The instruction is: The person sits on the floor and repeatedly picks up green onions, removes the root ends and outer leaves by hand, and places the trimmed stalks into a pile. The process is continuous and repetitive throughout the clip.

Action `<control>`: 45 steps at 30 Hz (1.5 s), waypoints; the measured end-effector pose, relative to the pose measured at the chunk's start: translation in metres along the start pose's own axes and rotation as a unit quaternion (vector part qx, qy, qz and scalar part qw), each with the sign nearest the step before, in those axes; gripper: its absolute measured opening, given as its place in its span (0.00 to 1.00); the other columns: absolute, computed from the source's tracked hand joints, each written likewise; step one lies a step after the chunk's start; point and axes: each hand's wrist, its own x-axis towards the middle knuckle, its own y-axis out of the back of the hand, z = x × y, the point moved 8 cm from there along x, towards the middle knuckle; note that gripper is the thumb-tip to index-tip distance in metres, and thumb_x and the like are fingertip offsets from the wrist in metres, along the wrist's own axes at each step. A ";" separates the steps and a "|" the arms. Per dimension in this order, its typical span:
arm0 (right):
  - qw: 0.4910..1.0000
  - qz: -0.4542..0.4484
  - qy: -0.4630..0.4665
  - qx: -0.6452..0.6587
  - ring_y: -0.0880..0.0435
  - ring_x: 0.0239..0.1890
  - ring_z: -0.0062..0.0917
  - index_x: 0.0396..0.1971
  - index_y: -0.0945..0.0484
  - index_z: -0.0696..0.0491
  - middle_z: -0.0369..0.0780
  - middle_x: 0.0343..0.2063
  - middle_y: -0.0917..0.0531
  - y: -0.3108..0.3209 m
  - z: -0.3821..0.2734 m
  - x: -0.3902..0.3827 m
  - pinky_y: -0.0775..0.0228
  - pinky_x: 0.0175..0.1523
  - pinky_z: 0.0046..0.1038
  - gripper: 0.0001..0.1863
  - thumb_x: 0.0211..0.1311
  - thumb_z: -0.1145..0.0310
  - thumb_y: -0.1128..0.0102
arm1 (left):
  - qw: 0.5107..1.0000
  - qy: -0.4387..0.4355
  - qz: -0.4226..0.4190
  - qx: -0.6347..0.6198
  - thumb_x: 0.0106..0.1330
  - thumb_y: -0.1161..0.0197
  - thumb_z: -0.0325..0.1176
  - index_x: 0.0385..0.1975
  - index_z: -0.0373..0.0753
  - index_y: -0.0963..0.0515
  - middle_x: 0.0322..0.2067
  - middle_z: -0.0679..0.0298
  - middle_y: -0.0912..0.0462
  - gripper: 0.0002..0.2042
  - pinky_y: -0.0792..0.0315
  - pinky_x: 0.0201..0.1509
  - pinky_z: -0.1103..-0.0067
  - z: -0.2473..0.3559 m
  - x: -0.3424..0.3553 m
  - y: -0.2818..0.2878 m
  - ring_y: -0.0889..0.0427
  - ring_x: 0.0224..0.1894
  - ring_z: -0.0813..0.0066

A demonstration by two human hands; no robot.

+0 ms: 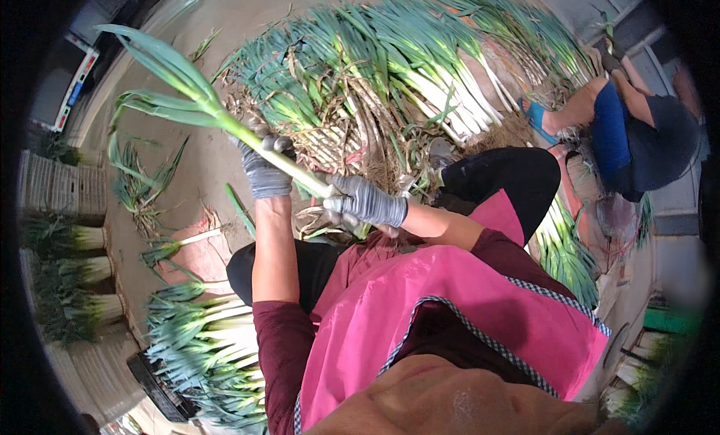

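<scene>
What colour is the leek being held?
The leek has green leaves, paling to white down the stalk; best seen in the head view.

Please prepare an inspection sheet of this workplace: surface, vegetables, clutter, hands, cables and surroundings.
Surface: brownish floor, leafy scraps lying on it.
Job's things: one leek in hand; leek pile ahead; leek row at lower left.
Clutter: scraps as above; black crate beside the row.
Hands: gloved left hand holds the stalk; gloved right hand at its pale end, grip unclear.
Cables: nothing seen.
Surroundings: co-worker at right.
</scene>
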 end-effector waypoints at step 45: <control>0.774 -0.049 0.375 -0.508 0.21 0.24 0.29 0.45 0.29 0.49 0.42 0.27 0.21 -0.033 -0.023 -0.020 0.30 0.30 0.25 0.19 0.53 0.57 0.49 | 0.907 -0.164 0.281 0.266 0.59 0.49 0.38 0.21 0.45 0.32 0.11 0.73 0.35 0.08 0.45 0.10 0.87 0.126 -0.048 0.056 0.40 0.09 0.84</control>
